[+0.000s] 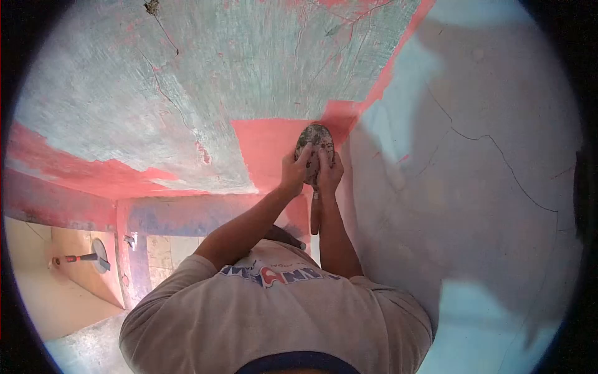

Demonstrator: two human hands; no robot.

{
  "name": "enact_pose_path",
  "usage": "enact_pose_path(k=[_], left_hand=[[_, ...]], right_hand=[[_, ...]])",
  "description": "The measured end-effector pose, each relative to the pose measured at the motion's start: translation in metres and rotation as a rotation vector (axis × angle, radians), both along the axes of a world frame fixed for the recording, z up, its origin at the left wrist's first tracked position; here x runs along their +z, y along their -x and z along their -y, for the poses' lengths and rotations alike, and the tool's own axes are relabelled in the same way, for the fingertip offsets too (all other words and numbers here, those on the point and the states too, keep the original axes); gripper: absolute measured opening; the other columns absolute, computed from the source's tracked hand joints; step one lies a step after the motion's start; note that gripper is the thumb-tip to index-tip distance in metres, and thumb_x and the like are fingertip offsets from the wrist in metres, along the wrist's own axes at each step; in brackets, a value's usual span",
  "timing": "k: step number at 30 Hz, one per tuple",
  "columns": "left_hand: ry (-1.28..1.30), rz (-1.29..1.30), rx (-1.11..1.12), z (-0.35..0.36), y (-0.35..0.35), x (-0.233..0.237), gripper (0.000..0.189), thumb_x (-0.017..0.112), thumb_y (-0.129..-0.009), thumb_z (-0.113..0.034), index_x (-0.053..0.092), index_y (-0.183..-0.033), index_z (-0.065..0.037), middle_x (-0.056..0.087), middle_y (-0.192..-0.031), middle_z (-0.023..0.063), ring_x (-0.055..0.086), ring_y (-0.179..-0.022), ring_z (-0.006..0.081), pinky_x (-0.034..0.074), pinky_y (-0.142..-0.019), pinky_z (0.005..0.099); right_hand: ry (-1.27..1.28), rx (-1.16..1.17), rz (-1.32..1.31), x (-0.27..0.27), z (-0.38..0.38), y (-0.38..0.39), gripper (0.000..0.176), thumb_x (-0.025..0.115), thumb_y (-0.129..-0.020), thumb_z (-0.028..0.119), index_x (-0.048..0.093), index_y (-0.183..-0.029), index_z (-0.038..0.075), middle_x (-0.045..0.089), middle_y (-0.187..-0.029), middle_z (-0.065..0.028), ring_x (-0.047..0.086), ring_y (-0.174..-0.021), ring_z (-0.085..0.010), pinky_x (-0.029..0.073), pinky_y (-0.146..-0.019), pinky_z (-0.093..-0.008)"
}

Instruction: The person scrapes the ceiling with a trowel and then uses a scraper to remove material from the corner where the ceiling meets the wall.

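Both of my hands grip a trowel (313, 177) with a rounded, stained blade, its brown handle pointing back toward my chest. My left hand (295, 169) holds the blade's left edge, with fingers laid over its face. On the opposite edge, my right hand (330, 169) is closed in the same way. In this view the blade overlaps a pink patch (265, 146) of the surface ahead, close to the corner with the grey-blue wall (448, 206). Above the patch spreads a rough, green-grey scraped area (249, 62).
Cracks (492, 140) run across the wall on my right. A tool with an orange-and-black handle (78, 257) sits by a pale round disc (99, 255) at the lower left. Behind my left arm is a blue-and-pink band (180, 215) with a tap-like fitting (129, 240) near it.
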State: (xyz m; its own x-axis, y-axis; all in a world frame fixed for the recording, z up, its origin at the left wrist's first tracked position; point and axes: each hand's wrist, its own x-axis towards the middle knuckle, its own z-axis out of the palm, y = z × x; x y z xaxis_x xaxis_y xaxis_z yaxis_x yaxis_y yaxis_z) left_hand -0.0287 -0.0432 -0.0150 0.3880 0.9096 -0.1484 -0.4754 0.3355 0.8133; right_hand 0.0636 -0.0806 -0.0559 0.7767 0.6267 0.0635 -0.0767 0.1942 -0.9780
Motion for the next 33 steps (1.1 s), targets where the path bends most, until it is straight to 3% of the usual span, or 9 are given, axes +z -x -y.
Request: enact_pose_path(k=[6,20,24,33], left_hand=[[-0.094,-0.062,-0.151,-0.015,-0.002,-0.002,0.034,0.067,-0.102,-0.029,0.066,-0.117,0.002,0.069,-0.105,0.0065,0.066,-0.089,0.0140,0.056,-0.076,0.0306],[-0.147,-0.168,-0.071,-0.016,-0.004,-0.015,0.034,0.067,-0.102,-0.027,0.067,-0.113,0.005,0.070,-0.101,0.0068,0.066,-0.088,0.0131,0.056,-0.074,0.0308],[-0.164,-0.173,-0.026,-0.007,-0.005,0.007,0.031,0.067,-0.102,-0.025,0.069,-0.109,0.005,0.070,-0.098,0.0064,0.064,-0.086,0.0126,0.055,-0.073,0.0302],[-0.270,-0.293,-0.014,-0.018,-0.005,-0.014,0.029,0.067,-0.102,-0.024,0.069,-0.108,0.005,0.069,-0.094,0.0041,0.062,-0.083,0.0106,0.053,-0.070,0.0293]], right_hand=[[-0.010,0.022,-0.041,0.011,-0.011,-0.010,0.038,0.072,-0.096,0.027,0.071,-0.115,-0.005,0.072,-0.105,-0.0085,0.065,-0.090,-0.0158,0.054,-0.081,-0.0324],[-0.035,0.043,-0.105,-0.002,-0.018,-0.007,0.039,0.069,-0.099,0.032,0.071,-0.114,-0.004,0.071,-0.102,-0.0073,0.064,-0.090,-0.0142,0.053,-0.079,-0.0299],[-0.039,0.021,-0.086,0.013,-0.018,-0.006,0.037,0.068,-0.099,0.030,0.071,-0.111,-0.005,0.070,-0.100,-0.0075,0.063,-0.089,-0.0144,0.053,-0.078,-0.0303],[-0.034,0.034,-0.090,0.018,-0.022,-0.003,0.038,0.068,-0.099,0.030,0.071,-0.110,-0.007,0.071,-0.099,-0.0086,0.064,-0.088,-0.0156,0.054,-0.078,-0.0319]])
